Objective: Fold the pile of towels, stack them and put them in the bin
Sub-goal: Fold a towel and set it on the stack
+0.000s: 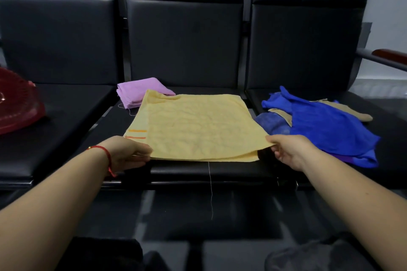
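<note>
In the head view, a yellow towel (198,125) lay doubled over on the middle seat of a black bench (66,116), its near edge showing 2 layers. The left hand (127,154) pinched the near left corner, and the right hand (286,149) pinched the near right corner, lifting it slightly. The cloth looked light, soft and limp, likely to sag unless held by its corners. A folded pink towel (141,92) sat behind it; a loose blue pile (326,125) lay on the right seat, a red bin (17,105) on the left.
</note>
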`<move>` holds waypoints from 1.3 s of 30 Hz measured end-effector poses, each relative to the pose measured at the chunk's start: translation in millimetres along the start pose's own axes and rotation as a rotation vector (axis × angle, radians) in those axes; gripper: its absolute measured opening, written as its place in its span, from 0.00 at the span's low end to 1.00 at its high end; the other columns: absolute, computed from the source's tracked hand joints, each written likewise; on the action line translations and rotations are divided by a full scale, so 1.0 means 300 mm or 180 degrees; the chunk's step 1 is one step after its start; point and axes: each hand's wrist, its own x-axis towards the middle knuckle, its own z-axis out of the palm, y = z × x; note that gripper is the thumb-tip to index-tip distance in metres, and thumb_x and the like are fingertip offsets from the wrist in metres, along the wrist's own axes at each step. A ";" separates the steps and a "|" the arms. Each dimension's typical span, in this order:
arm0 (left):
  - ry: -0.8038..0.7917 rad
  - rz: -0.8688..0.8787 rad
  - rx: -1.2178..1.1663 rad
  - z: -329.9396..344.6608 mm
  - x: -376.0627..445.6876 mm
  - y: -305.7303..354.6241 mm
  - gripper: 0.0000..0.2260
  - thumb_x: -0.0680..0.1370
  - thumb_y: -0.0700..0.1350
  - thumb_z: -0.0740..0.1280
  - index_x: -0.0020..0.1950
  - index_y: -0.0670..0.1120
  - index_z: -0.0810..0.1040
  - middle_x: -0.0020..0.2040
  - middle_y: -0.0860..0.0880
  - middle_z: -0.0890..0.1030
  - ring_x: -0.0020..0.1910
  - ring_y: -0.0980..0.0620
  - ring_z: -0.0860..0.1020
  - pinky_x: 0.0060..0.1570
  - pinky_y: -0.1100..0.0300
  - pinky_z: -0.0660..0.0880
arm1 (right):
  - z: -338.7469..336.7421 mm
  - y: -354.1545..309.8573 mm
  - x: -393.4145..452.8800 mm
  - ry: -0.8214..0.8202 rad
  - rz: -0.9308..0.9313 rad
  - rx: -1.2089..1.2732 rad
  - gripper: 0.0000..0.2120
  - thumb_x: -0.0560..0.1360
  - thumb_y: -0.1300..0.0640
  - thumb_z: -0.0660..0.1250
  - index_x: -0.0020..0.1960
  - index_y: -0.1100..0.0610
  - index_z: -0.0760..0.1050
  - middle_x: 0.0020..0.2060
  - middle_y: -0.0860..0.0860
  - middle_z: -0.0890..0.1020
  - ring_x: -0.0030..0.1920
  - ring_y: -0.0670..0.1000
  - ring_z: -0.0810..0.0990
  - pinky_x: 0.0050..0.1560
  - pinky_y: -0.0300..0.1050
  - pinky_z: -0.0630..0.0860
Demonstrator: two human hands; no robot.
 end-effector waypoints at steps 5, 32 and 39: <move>0.0006 0.0118 -0.0549 -0.023 0.018 0.012 0.12 0.78 0.30 0.60 0.57 0.43 0.76 0.39 0.46 0.73 0.36 0.54 0.72 0.24 0.66 0.76 | -0.004 -0.025 -0.011 -0.0283 0.0157 0.0685 0.10 0.76 0.66 0.66 0.56 0.60 0.72 0.42 0.53 0.79 0.41 0.48 0.77 0.43 0.42 0.75; 0.1235 0.0651 0.1689 -0.194 0.076 -0.044 0.07 0.72 0.41 0.73 0.48 0.40 0.82 0.40 0.43 0.81 0.40 0.45 0.78 0.51 0.56 0.75 | 0.062 -0.005 -0.050 -0.0461 -0.0207 -0.1102 0.11 0.75 0.61 0.68 0.57 0.61 0.73 0.48 0.54 0.79 0.48 0.49 0.78 0.39 0.41 0.78; 0.1439 0.0838 0.2284 -0.158 0.074 -0.040 0.08 0.78 0.48 0.65 0.44 0.44 0.76 0.44 0.42 0.78 0.45 0.43 0.75 0.47 0.57 0.70 | 0.059 0.003 -0.062 -0.0721 0.0264 -0.0817 0.09 0.76 0.61 0.68 0.55 0.60 0.74 0.41 0.52 0.78 0.38 0.47 0.77 0.30 0.36 0.77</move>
